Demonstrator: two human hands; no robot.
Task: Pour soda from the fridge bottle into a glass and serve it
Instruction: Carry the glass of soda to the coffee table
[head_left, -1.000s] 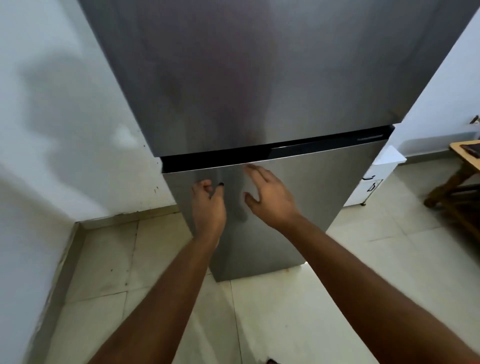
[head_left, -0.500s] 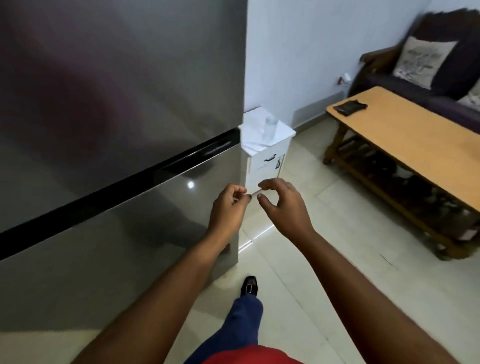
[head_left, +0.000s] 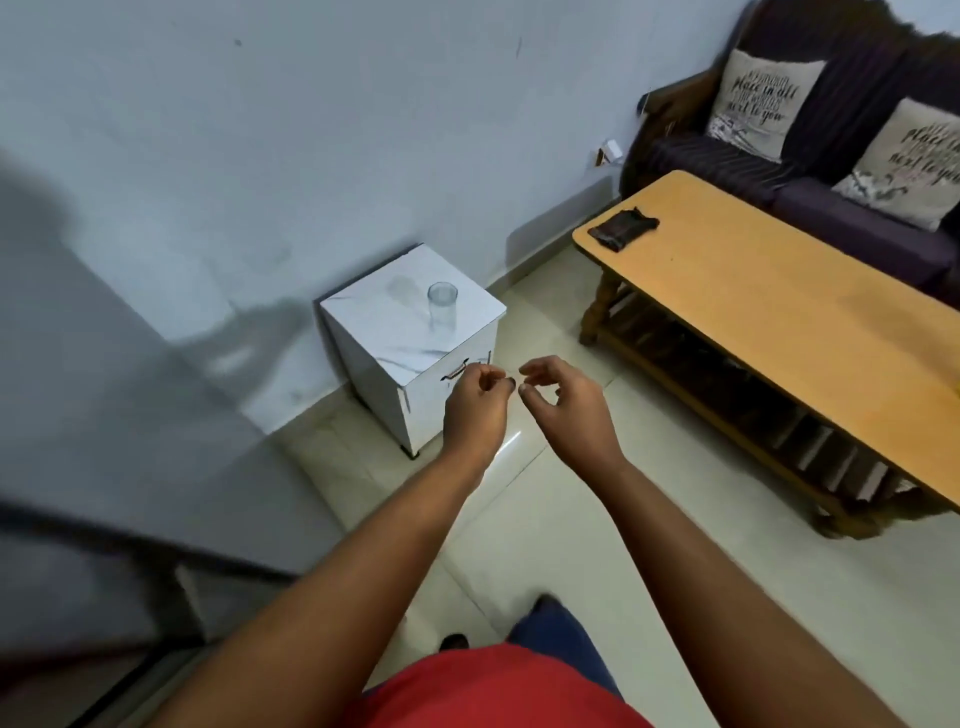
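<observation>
Our view has swung right off the fridge (head_left: 78, 467); one glass (head_left: 442, 306) stands at center on one cabinet (head_left: 363, 317), our left hand (head_left: 475, 410) and right hand (head_left: 563, 410) loosely curled, empty.

Empty glass (head_left: 442, 306) on white cabinet (head_left: 384, 332)

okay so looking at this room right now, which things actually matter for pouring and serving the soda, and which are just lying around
For the job:
clear drinking glass
grey steel fridge
left hand, empty
right hand, empty

Just lying about:
white marble-look cabinet under the glass
long wooden table
black pouch
dark sofa
</observation>
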